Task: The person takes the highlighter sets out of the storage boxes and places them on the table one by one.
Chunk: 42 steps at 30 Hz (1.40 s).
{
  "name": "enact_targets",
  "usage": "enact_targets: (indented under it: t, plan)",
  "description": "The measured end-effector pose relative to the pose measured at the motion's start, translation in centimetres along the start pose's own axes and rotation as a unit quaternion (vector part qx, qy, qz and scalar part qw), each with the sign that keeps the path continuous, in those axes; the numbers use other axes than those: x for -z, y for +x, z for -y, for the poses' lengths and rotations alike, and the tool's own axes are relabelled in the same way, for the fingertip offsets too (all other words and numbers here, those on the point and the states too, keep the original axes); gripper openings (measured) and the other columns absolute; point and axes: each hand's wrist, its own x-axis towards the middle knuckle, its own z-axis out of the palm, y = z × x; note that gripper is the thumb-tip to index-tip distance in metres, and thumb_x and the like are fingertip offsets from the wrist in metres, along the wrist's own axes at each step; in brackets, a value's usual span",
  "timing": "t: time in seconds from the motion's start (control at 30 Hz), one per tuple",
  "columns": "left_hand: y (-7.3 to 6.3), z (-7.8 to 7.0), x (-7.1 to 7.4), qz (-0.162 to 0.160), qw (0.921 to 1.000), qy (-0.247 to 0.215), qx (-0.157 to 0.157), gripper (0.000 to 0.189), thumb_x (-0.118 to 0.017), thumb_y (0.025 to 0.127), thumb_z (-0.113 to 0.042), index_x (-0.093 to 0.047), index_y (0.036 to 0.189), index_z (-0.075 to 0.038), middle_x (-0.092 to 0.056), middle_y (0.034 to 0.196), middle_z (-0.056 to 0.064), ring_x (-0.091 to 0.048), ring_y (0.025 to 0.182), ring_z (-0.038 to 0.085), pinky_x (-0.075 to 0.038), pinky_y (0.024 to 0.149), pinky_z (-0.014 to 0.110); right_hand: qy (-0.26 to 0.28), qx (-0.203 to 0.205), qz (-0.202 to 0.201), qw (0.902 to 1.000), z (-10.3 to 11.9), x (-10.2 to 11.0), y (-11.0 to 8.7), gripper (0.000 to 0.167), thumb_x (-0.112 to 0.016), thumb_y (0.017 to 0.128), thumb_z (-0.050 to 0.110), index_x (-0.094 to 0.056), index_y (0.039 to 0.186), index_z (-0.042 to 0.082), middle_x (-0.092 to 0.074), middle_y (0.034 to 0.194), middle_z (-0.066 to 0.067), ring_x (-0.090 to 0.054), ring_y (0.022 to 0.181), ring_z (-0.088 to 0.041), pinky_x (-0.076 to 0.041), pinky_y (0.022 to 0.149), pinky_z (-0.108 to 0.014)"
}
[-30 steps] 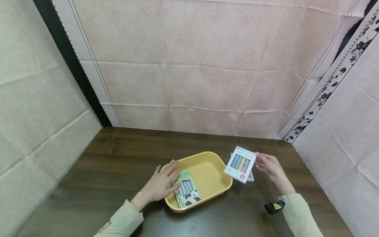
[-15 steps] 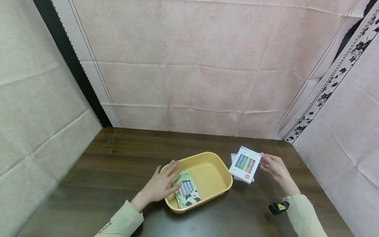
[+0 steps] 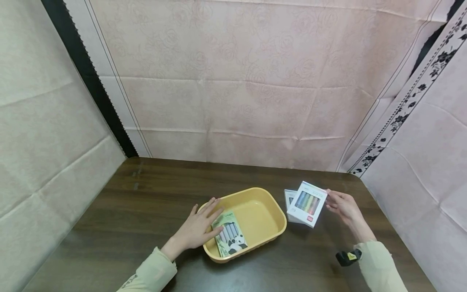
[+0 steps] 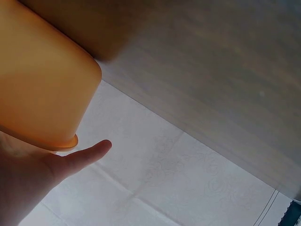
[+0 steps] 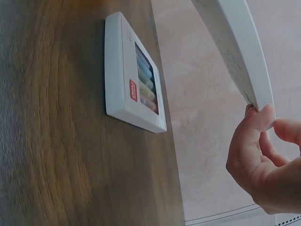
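Observation:
A white box of colored markers [image 3: 307, 203] is pinched at its corner by my right hand [image 3: 344, 209], held above the table. Below it a second white marker box [image 5: 136, 77] lies flat on the wood, its window showing pastel barrels; the raised box partly covers it in the head view. My left hand [image 3: 197, 227] rests with spread, straight fingers over the left rim of a yellow plastic basket [image 3: 260, 211]. Inside that basket, at its left end, lies a green panda-print marker box [image 3: 230, 235]. The left wrist view shows the basket's outer wall [image 4: 42, 70] above the hand.
The dark wooden table [image 3: 109, 227] runs back to a pale cloth curtain [image 3: 237, 101]. More cloth hangs at the left and right sides. A black wrist device [image 3: 348, 257] sits at the right sleeve.
My right hand has moved to the right with the white marker box, uncovering more of the box beneath on its left side. The left hand and the basket have stayed in place.

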Motion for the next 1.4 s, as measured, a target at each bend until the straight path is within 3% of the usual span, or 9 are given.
enact_targets:
  t: [0.4, 0.7, 0.83, 0.93, 1.07, 1.27, 1.4]
  plan:
    - [-0.1, -0.1, 0.1, 0.003, 1.0, -0.004, 0.0, 0.058, -0.042, 0.089, -0.049, -0.037, 0.137, -0.017, -0.016, 0.15, 0.0, -0.017, 0.138, 0.021, -0.022, 0.1, 0.061, -0.004, 0.002, -0.011, 0.9999, -0.5, 1.5, 0.3, 0.075, -0.047, 0.09, 0.036, -0.018, 0.134, -0.017, -0.06, 0.074, 0.022, -0.059, 0.072, 0.004, -0.051, 0.068, -0.017]
    - [-0.1, -0.1, 0.2, -0.001, 1.0, 0.006, -0.003, 0.059, -0.041, 0.089, -0.05, -0.037, 0.137, -0.017, -0.017, 0.15, 0.001, -0.018, 0.138, 0.021, -0.024, 0.1, 0.061, -0.02, 0.012, 0.003, 0.9997, -0.4, 2.9, 0.7, 0.073, -0.046, 0.092, 0.033, -0.015, 0.132, -0.021, -0.061, 0.073, 0.021, -0.058, 0.07, 0.004, -0.051, 0.066, -0.016]
    - [-0.1, -0.1, 0.2, -0.001, 1.0, 0.007, -0.002, 0.058, -0.041, 0.089, -0.05, -0.037, 0.137, -0.017, -0.017, 0.15, 0.001, -0.018, 0.138, 0.021, -0.024, 0.1, 0.061, -0.011, 0.019, 0.016, 0.9996, -0.5, 3.8, 1.1, 0.044, -0.048, 0.091, 0.031, -0.047, 0.116, -0.004, -0.063, 0.073, 0.017, -0.06, 0.07, 0.002, -0.052, 0.067, -0.017]
    - [-0.1, -0.1, 0.2, -0.002, 1.0, 0.006, -0.003, 0.058, -0.041, 0.089, -0.05, -0.037, 0.137, -0.017, -0.018, 0.15, 0.001, -0.019, 0.138, 0.022, -0.024, 0.099, 0.061, -0.006, 0.015, 0.019, 0.9997, -0.7, 4.3, 1.5, 0.029, -0.049, 0.09, 0.032, -0.05, 0.103, 0.006, -0.064, 0.073, 0.016, -0.06, 0.07, 0.001, -0.052, 0.067, -0.017]
    - [-0.1, -0.1, 0.2, -0.002, 1.0, 0.007, -0.005, 0.059, -0.04, 0.089, -0.051, -0.037, 0.137, -0.017, -0.018, 0.15, 0.002, -0.02, 0.137, 0.023, -0.025, 0.099, 0.061, -0.012, 0.004, 0.02, 0.9997, -0.9, 4.7, 1.9, 0.046, -0.047, 0.092, 0.03, -0.041, 0.118, -0.007, -0.063, 0.073, 0.016, -0.06, 0.07, 0.002, -0.052, 0.067, -0.017]
    - [-0.1, -0.2, 0.3, -0.001, 1.0, 0.002, -0.004, 0.058, -0.043, 0.089, -0.048, -0.037, 0.137, -0.016, -0.021, 0.149, 0.004, -0.019, 0.138, 0.023, -0.024, 0.1, 0.061, -0.027, -0.001, 0.032, 0.9991, -1.2, 5.4, 2.6, 0.04, -0.045, 0.093, 0.027, -0.045, 0.115, -0.007, -0.063, 0.072, 0.013, -0.06, 0.068, 0.0, -0.051, 0.065, -0.017]
    - [-0.1, -0.2, 0.3, 0.003, 1.0, 0.003, -0.001, 0.058, -0.043, 0.089, -0.048, -0.036, 0.137, -0.016, -0.021, 0.149, 0.004, -0.018, 0.138, 0.022, -0.024, 0.1, 0.061, -0.063, -0.001, 0.033, 0.9975, -1.6, 5.8, 3.2, 0.054, -0.046, 0.092, 0.032, -0.041, 0.12, -0.013, -0.063, 0.072, 0.014, -0.06, 0.068, 0.001, -0.051, 0.066, -0.017]
